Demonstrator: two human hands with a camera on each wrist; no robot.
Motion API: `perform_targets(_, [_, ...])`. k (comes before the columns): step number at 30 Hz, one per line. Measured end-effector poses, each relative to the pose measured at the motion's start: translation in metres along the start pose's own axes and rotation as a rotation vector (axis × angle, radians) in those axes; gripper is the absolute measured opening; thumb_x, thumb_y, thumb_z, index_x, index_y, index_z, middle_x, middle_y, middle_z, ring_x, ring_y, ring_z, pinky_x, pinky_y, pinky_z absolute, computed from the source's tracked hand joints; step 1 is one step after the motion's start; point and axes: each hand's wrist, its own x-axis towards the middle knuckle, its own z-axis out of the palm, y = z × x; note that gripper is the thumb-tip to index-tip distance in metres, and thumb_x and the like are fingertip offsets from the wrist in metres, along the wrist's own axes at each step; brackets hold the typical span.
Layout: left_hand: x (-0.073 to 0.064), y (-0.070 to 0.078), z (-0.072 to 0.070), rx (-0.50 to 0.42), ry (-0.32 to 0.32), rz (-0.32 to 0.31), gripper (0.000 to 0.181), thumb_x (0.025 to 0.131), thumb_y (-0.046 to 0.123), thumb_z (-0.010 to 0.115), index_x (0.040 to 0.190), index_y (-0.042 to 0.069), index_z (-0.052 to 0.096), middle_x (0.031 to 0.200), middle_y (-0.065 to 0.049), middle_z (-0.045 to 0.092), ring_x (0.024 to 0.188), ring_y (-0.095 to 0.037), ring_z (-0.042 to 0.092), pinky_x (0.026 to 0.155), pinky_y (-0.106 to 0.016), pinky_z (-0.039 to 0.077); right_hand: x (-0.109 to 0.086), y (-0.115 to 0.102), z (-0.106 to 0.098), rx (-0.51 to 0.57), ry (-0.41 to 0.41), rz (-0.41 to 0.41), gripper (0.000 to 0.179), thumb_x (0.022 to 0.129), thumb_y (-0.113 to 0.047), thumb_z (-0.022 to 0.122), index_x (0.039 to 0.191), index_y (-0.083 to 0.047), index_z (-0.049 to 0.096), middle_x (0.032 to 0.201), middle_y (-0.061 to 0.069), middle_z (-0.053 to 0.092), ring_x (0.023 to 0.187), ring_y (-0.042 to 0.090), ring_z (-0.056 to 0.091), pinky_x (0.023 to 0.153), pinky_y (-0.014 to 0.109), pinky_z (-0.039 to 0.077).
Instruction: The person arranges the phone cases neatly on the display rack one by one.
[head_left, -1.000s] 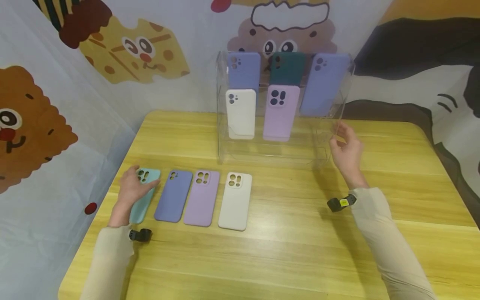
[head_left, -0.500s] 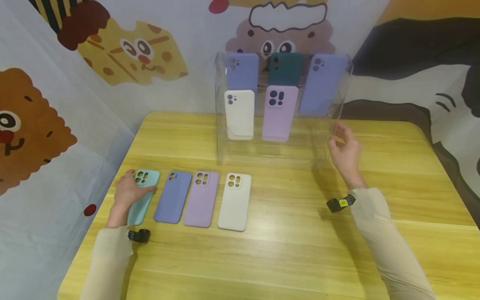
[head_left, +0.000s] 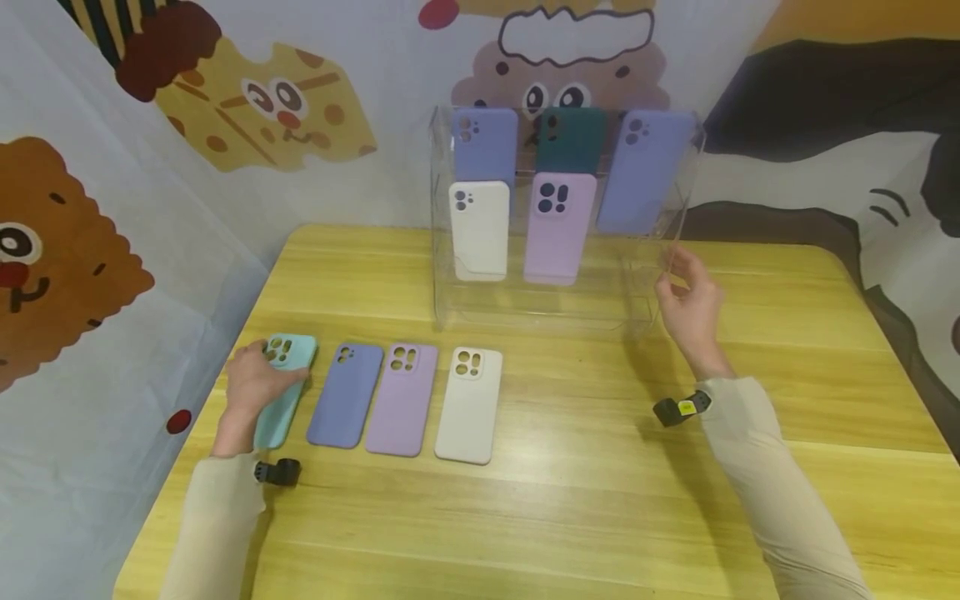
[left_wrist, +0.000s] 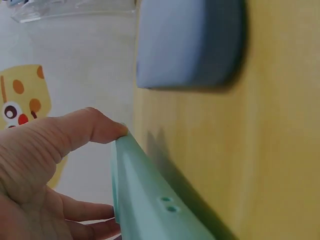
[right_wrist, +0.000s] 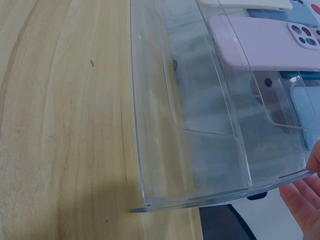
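Note:
My left hand [head_left: 258, 385] grips a mint phone case [head_left: 281, 417] by its two long edges, at the left end of a row on the table. In the left wrist view, the thumb [left_wrist: 95, 127] presses one edge of the mint case and the fingers [left_wrist: 87, 210] the other; a shadow lies beneath the case. Beside it lie a blue phone case [head_left: 345, 400], a lilac one [head_left: 401, 408] and a white one [head_left: 468, 412]. My right hand [head_left: 692, 304] pinches the side edge of a clear display stand [right_wrist: 200, 160] between thumb and fingers.
Upper tier of the stand: a blue case [head_left: 486, 142], a dark green case [head_left: 572, 140] and a periwinkle case [head_left: 647, 171]. Below them stand a white case [head_left: 480, 233] and a lilac case [head_left: 558, 237]. A cartoon-printed cloth [head_left: 390, 196] hangs behind the wooden table [head_left: 585, 508].
My left hand has shifted slightly left on the mint case, and the case's camera end has risen a little. The right hand still holds the stand's edge.

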Motion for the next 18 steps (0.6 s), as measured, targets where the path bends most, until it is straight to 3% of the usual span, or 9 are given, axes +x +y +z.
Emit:
perform_targets(7, [-0.004, 0.017, -0.007, -0.034, 0.098, 0.087, 0.086, 0.072, 0.021, 0.074, 0.134, -0.019, 0.029, 0.125, -0.043, 0.038, 0.114, -0.054, 0.035, 0.093, -0.063, 0.034, -0.001, 0.0, -0.001, 0.0, -0.001, -0.011, 0.037, 0.085, 0.007, 0.052, 0.122, 0.008, 0.054, 0.116, 0.021, 0.062, 0.104, 0.034, 0.061, 0.074, 0.0, 0.045])
perform_targets(18, [-0.013, 0.064, -0.008, -0.138, 0.208, 0.232, 0.082, 0.069, 0.014, 0.079, 0.131, -0.019, 0.036, 0.126, -0.039, 0.043, 0.117, -0.05, 0.037, 0.099, -0.059, 0.034, 0.0, 0.0, -0.001, 0.003, -0.015, 0.002, 0.038, 0.085, 0.008, 0.052, 0.122, 0.008, 0.054, 0.116, 0.022, 0.062, 0.104, 0.035, 0.06, 0.075, 0.002, 0.046])
